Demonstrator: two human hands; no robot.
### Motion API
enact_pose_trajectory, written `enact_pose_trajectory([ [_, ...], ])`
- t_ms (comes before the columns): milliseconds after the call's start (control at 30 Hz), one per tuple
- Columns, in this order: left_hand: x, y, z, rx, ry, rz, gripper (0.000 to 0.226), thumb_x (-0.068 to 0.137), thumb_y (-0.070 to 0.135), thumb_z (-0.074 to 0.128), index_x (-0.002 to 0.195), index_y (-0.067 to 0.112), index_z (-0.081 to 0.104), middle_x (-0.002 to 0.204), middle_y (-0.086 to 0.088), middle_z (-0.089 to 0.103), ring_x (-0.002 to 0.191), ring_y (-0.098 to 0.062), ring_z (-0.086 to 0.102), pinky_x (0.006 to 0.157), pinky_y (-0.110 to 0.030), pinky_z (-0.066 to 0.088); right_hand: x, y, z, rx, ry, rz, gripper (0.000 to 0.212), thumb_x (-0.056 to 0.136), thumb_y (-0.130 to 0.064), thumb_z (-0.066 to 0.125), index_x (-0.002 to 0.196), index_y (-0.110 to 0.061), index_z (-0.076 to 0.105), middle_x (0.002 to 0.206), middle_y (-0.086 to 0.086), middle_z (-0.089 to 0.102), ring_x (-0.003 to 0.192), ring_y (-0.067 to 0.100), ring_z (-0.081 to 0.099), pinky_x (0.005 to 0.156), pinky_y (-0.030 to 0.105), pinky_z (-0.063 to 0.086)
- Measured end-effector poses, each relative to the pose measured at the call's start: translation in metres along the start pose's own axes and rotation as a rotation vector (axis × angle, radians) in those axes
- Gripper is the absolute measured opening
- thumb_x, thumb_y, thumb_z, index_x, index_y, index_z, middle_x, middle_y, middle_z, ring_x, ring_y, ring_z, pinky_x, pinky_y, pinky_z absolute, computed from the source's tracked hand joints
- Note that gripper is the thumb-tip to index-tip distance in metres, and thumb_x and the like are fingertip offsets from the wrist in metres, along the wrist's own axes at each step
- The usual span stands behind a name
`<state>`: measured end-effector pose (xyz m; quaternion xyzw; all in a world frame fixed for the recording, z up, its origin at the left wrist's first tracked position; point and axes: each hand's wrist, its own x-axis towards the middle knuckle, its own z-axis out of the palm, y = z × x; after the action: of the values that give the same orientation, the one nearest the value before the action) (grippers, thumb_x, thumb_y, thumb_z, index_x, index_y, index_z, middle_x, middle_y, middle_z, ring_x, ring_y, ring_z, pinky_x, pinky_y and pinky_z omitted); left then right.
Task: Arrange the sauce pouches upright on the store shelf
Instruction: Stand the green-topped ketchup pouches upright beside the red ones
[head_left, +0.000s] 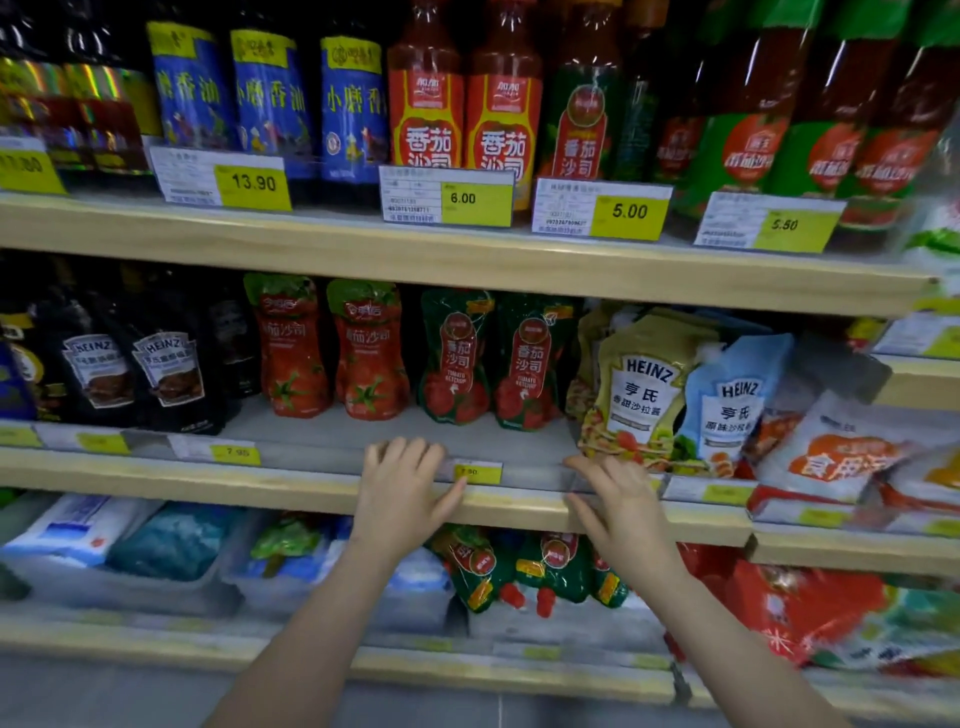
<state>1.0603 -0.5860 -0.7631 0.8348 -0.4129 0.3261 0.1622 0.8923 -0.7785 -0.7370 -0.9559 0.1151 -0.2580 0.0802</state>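
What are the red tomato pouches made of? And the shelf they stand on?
The red tomato pouches look like soft, glossy plastic film: they shine and bulge. The shelf edge looks like pale wood, with visible grain, though it could be printed laminate.

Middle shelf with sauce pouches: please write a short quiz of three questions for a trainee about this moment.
1. True or false: the left hand grips a pouch.
2. Which pouch is nearest the right hand?
A. black Heinz pouch
B. yellow Heinz pouch
C. red tomato pouch
3. Fill in: the two green ketchup pouches stand ____ on the shelf.

Key:
1. False; it rests open on the shelf edge.
2. B
3. upright
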Motion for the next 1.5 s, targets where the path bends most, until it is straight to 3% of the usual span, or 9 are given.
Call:
enact_pose_trajectory([
  [267, -0.005, -0.003, 0.011, -0.028, 0.050, 0.014, 0.037, 0.081, 0.052, 0.052, 0.087, 0.016, 0.061, 0.076, 0.000, 0.058, 0.074, -0.023, 0.053, 0.070, -0.034, 0.030, -0.003, 0.002, 0.007, 0.045, 0.049, 0.024, 0.031, 0.081, -0.013, 0.066, 0.111, -0.014, 0.060, 0.092, 0.005, 0.058, 0.087, 0.026, 0.050, 0.076, 0.031, 0.034],
  [400, 0.002, 0.003, 0.003, -0.028, 0.022, 0.010, 0.039, 0.081, 0.051, 0.050, 0.086, 0.014, 0.062, 0.076, -0.001, 0.060, 0.073, -0.024, 0.057, 0.072, -0.036, 0.031, -0.003, 0.003, -0.001, 0.136, 0.007, 0.012, 0.035, 0.083, -0.009, 0.064, 0.117, -0.011, 0.058, 0.107, 0.005, 0.059, 0.102, 0.025, 0.051, 0.091, 0.032, 0.036],
  [600, -0.033, 0.063, 0.022, -0.348, 0.143, 0.332, 0.044, 0.078, 0.035, 0.061, 0.114, 0.010, 0.053, 0.123, -0.007, 0.053, 0.114, -0.022, 0.049, 0.106, -0.043, 0.033, -0.071, 0.033, 0.009, 0.333, 0.163, 0.090, 0.029, 0.083, -0.016, 0.064, 0.112, -0.018, 0.059, 0.119, -0.012, 0.049, 0.118, -0.001, 0.042, 0.102, 0.011, 0.029],
  [733, -0.071, 0.109, 0.044, -0.369, -0.212, 0.532, 0.052, 0.076, 0.039, 0.064, 0.123, 0.017, 0.053, 0.136, -0.009, 0.051, 0.127, -0.026, 0.046, 0.102, -0.047, 0.042, -0.122, 0.051, 0.032, 0.309, 0.097, 0.338, 0.032, 0.080, -0.009, 0.069, 0.111, -0.015, 0.060, 0.113, -0.008, 0.052, 0.108, 0.012, 0.049, 0.096, 0.030, 0.041],
  [867, -0.073, 0.113, 0.061, -0.178, -0.597, 0.390, 0.062, 0.089, 0.039, 0.052, 0.145, 0.028, 0.028, 0.156, -0.006, 0.018, 0.143, -0.029, 0.014, 0.113, -0.050, 0.012, -0.123, 0.066, 0.045, 0.302, -0.002, 0.577, 0.038, 0.085, -0.016, 0.064, 0.120, -0.006, 0.054, 0.115, 0.009, 0.058, 0.104, 0.025, 0.053, 0.089, 0.038, 0.045],
  [1000, -0.079, 0.112, 0.063, -0.104, -0.585, 0.417, 0.075, 0.061, 0.023, 0.084, 0.129, 0.027, 0.054, 0.140, -0.006, 0.049, 0.128, -0.029, 0.046, 0.098, -0.045, 0.044, -0.105, 0.062, 0.059, 0.372, -0.008, 0.643, 0.027, 0.082, -0.011, 0.068, 0.104, 0.005, 0.062, 0.094, 0.012, 0.064, 0.083, 0.025, 0.060, 0.074, 0.029, 0.044],
  [1133, -0.083, 0.110, 0.063, -0.111, -0.538, 0.404, 0.091, 0.045, 0.008, 0.089, 0.127, 0.025, 0.056, 0.138, -0.007, 0.051, 0.126, -0.029, 0.048, 0.095, -0.043, 0.047, -0.097, 0.058, 0.067, 0.545, 0.000, 0.735, 0.017, 0.085, -0.009, 0.063, 0.072, -0.004, 0.054, 0.058, -0.004, 0.042, 0.054, 0.010, 0.040, 0.056, 0.019, 0.034],
  [1400, -0.081, 0.110, 0.062, -0.270, -0.506, 0.240, 0.097, 0.068, -0.014, 0.064, 0.147, 0.025, 0.023, 0.155, -0.003, 0.020, 0.142, -0.027, 0.019, 0.097, -0.032, 0.047, -0.119, 0.046, 0.042, 1.183, 0.160, 0.767, 0.007, 0.092, -0.014, 0.052, 0.086, -0.016, 0.054, 0.094, 0.008, 0.066, 0.088, 0.017, 0.068, 0.068, 0.023, 0.054],
  [1500, -0.074, 0.106, 0.060, -0.269, -0.470, 0.198, 0.090, 0.058, -0.015, 0.074, 0.138, 0.015, 0.044, 0.143, -0.010, 0.045, 0.130, -0.030, 0.043, 0.086, -0.036, 0.055, -0.127, 0.046, 0.020, 1.183, 0.148, 0.723, 0.007, 0.091, -0.019, 0.054, 0.086, -0.024, 0.055, 0.092, 0.001, 0.070, 0.089, 0.019, 0.069, 0.067, 0.030, 0.056],
])
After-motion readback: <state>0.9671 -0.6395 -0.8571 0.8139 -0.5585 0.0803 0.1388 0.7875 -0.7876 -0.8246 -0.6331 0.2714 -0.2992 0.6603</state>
